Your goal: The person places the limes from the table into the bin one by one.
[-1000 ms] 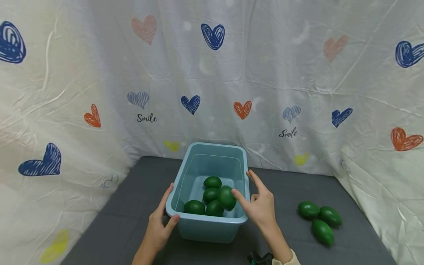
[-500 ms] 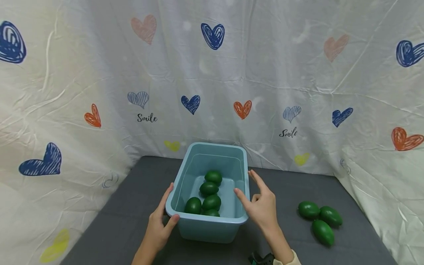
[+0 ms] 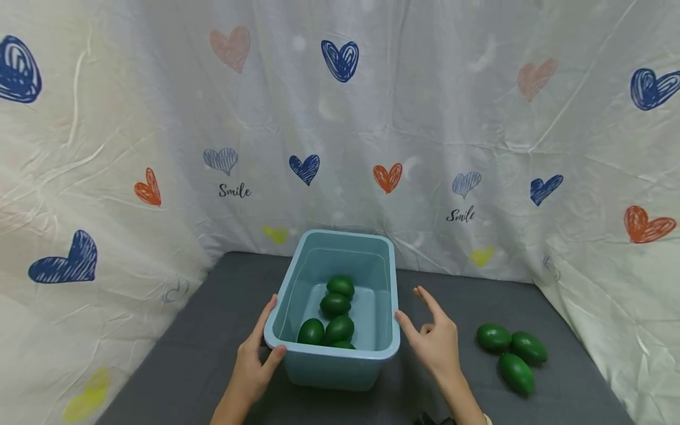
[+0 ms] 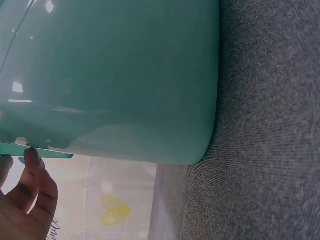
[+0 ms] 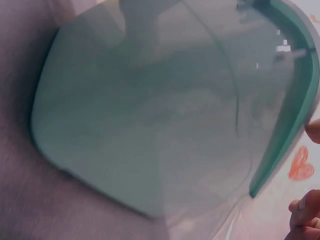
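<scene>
A light blue plastic bin [image 3: 340,372] stands upright on the table, with several dark green oval fruits [image 3: 340,327] on its floor, some touching. They look like avocados or limes; the kind is unclear. My left hand [image 3: 251,360] holds the bin's near left corner, thumb on the front rim and fingers along the left side. In the left wrist view, fingers [image 4: 42,195] lie under the rim. My right hand [image 3: 437,342], fingers spread and holding nothing, is just right of the bin. Its thumb tip is at the right rim; I cannot tell whether it touches.
Three more green fruits [image 3: 515,372] lie together on the dark grey tabletop [image 3: 457,301], right of my right hand. A white curtain [image 3: 340,118] printed with hearts hangs behind the table and along both sides.
A green fruit near my right thumb has dropped into the bin, and the fruits inside have shifted. My right hand has since moved right, out of the bin. The left hand stays put.
</scene>
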A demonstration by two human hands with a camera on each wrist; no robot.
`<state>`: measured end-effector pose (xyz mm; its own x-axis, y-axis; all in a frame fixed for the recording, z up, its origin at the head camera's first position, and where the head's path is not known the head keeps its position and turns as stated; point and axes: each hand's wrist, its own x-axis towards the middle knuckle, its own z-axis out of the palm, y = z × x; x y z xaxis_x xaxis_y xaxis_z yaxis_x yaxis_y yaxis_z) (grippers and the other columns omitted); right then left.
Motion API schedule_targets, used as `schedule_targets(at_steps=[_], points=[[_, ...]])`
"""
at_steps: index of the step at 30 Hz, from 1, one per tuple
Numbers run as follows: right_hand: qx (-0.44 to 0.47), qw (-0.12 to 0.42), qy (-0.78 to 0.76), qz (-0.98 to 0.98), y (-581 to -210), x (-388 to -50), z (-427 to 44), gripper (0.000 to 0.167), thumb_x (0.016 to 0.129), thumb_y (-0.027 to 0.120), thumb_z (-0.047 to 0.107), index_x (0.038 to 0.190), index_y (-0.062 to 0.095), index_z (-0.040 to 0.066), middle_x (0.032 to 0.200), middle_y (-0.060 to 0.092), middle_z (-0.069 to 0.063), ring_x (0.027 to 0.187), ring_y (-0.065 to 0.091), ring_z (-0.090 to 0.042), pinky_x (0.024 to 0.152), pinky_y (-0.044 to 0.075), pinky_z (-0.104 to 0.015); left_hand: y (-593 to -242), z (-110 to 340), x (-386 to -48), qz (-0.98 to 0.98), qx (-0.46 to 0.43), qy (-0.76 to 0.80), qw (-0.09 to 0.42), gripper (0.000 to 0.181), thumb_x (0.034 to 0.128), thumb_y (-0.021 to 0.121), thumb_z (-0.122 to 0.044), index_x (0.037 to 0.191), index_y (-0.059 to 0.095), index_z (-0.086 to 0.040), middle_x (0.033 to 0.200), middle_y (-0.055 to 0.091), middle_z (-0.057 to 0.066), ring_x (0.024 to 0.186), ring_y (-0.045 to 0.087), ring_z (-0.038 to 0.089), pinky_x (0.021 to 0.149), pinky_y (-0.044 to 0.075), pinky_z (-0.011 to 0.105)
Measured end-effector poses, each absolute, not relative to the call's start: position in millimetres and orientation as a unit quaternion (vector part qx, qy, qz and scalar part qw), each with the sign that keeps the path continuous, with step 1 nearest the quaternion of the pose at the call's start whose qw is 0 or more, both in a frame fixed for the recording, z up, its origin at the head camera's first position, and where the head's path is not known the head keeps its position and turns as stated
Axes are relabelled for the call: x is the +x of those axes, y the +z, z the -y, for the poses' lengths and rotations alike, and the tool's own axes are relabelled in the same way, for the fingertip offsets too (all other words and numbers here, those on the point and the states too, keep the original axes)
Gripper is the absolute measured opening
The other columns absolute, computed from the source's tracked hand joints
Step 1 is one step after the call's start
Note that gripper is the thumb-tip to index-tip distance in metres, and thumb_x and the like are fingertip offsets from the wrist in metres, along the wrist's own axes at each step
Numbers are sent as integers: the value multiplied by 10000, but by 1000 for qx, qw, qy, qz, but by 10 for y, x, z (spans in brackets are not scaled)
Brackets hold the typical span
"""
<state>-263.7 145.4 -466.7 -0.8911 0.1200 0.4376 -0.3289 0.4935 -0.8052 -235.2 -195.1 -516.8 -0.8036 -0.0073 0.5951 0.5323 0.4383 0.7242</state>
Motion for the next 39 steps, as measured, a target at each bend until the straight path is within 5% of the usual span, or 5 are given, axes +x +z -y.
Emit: schedule_targets(at_steps=[22, 31, 36, 39], points=[[-45, 195, 412, 889, -5112, -2644, -2263, 713, 953, 810, 371, 1528, 548, 42, 1483, 633, -158, 343, 341, -70, 433, 370, -251, -5155, 1939, -2351, 803, -160, -510, 264, 838, 972, 660, -34, 1696, 295, -243, 1712, 362, 15, 1448, 398, -64, 1029, 371, 67], [-98, 181, 387, 899, -5276, -2588, -2527, 763, 947, 808, 390, 1538, 527, -4, 1479, 617, -220, 434, 468, -133, 569, 497, -332, -5162, 1941, -2344, 798, -165, -514, 269, 833, 967, 660, -33, 1694, 304, -231, 1705, 377, 25, 1405, 450, -51, 994, 409, 79], [-113, 210, 362, 901, -5301, -2547, -2694, 755, 937, 814, 387, 1504, 550, -36, 1433, 641, -248, 559, 619, -222, 624, 532, -387, -5164, 1941, -2345, 798, -166, -513, 267, 835, 969, 662, -41, 1695, 300, -243, 1707, 373, 14, 1428, 430, -49, 1010, 395, 75], [-126, 220, 357, 899, -5297, -2520, -2806, 769, 935, 811, 409, 1495, 552, -51, 1416, 645, -260, 832, 714, -390, 821, 563, -526, -5168, 1940, -2351, 797, -169, -514, 269, 832, 969, 662, -48, 1694, 303, -242, 1705, 377, 14, 1427, 435, -44, 1013, 396, 77]])
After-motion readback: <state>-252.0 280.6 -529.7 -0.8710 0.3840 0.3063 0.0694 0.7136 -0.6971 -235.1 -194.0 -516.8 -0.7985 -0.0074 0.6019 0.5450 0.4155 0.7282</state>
